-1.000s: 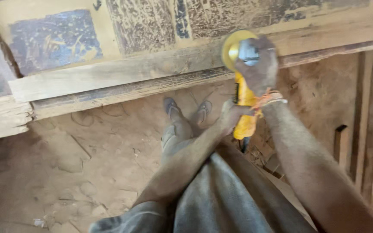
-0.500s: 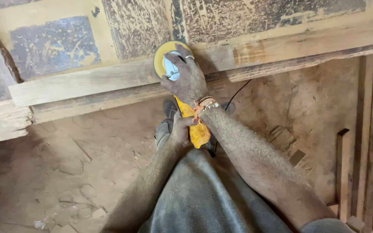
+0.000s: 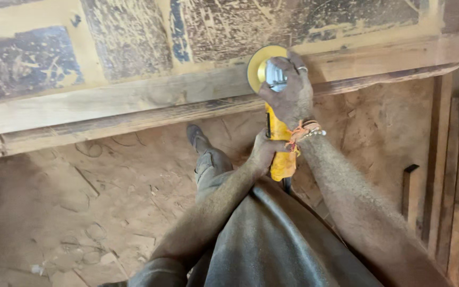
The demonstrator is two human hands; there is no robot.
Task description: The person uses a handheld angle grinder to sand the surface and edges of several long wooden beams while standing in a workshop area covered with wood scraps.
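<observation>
Two dust-coated forearms are reaching up from the bottom of the frame, crossing over grey dusty trousers [image 3: 272, 239] at the lower centre. The left hand [image 3: 264, 151], just below the middle of the frame, is wrapping its fingers closed around the rear body of a yellow plastic angle grinder with a round yellow sanding disc [image 3: 278, 133]. Just above it, the right hand [image 3: 290, 90] is clamping down over the grinder's metal head, fingers curled tight around it; a ring is showing on one finger, and beaded bracelets with an orange thread [image 3: 306, 130] are circling the wrist.

The round yellow sanding disc [image 3: 256, 66] is lying flat against a long, pale, weathered wooden rail [image 3: 134, 98] that is running across the upper part of the frame from left to right. Beyond the rail, along the top of the frame, a wooden panel with worn, scratched dark paint over yellow patches [image 3: 128, 37] is stretching from edge to edge.

Below the rail, a foot in a dusty sandal [image 3: 197, 137] is standing on a sawdust-covered floor [image 3: 81, 202] filling the lower left. Several dark wooden strips [image 3: 452, 159] are standing along the right edge.
</observation>
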